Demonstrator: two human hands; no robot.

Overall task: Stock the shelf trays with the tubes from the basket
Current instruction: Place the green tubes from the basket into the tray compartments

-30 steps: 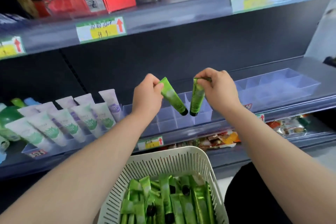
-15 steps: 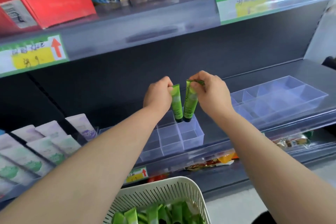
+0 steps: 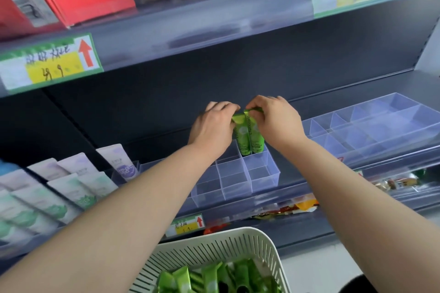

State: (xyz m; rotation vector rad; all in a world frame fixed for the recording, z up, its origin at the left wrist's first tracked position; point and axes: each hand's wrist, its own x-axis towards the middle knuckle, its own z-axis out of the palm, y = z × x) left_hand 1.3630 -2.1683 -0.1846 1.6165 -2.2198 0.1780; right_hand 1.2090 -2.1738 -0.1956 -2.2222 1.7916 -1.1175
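Pinching crimped tops, left hand and right hand grips hold two green plastic tubes upright, side by side, caps down at the clear divided plastic tray's back-right corner.

The basket and its green tubes are cut off by the bottom edge. The left hand and right hand cover the upper ends of the held tubes. Price label handwriting is blurred. The right tray is cut off at the right edge.

View: one wide-angle camera, worn on the person's head.
Facing: forward and slightly down, towards the shelf.
Nearness: close; the shelf fills the frame.
Nearest edge: the basket at the bottom.
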